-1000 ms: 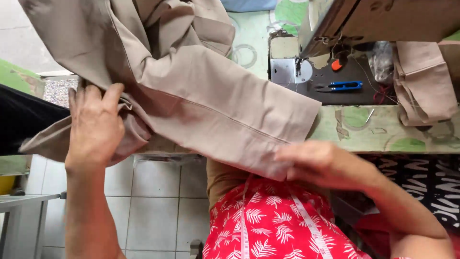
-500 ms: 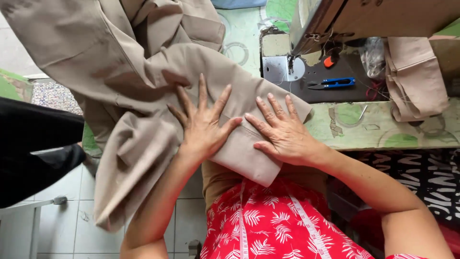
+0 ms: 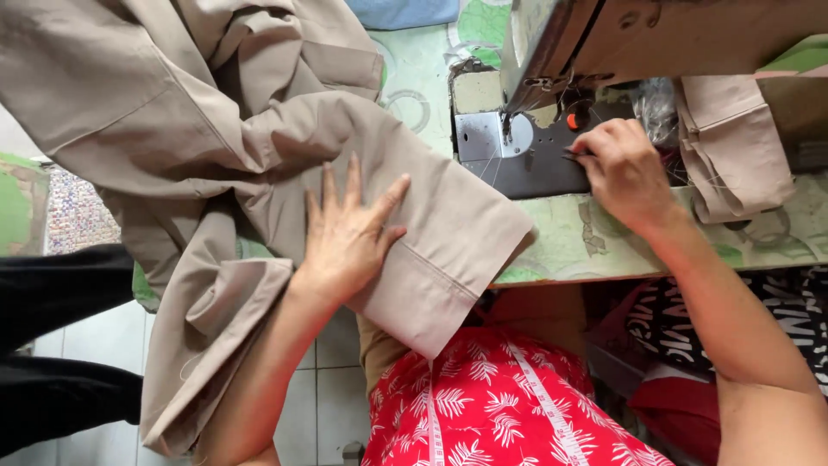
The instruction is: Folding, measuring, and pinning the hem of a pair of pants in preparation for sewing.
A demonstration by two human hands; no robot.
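Two bare hands at work over a sewing table [image 3: 604,246] with a green patterned top. Left hand [image 3: 349,237] lies flat, palm down, on a beige garment [image 3: 216,147], fingers spread wide and pressing the cloth against the table edge; nothing pinched. The garment is a large heap of beige fabric covering the left half of the table, bunched and folded near the top, with one hemmed, sleeve-like end [image 3: 448,259] running out from under the left hand toward the person and hanging past the table edge over the lap. Another part of the same cloth droops off the left side toward the tiled floor [image 3: 336,380]. Right hand [image 3: 625,168] is well apart from the left, resting on the dark bed of the sewing machine [image 3: 535,164], just right of the needle and metal plate [image 3: 487,138]. Its fingers are curled together, tips closed on a small dark object that is mostly hidden; cannot tell what it is. The machine's head [image 3: 655,39] overhangs the bed from above. A second folded piece of beige cloth [image 3: 733,147] sits on the table to the right of the right hand, near but not touching it. The person wears a red top with a white leaf print [image 3: 492,406]. Dark fabric [image 3: 60,345] shows at the far left.
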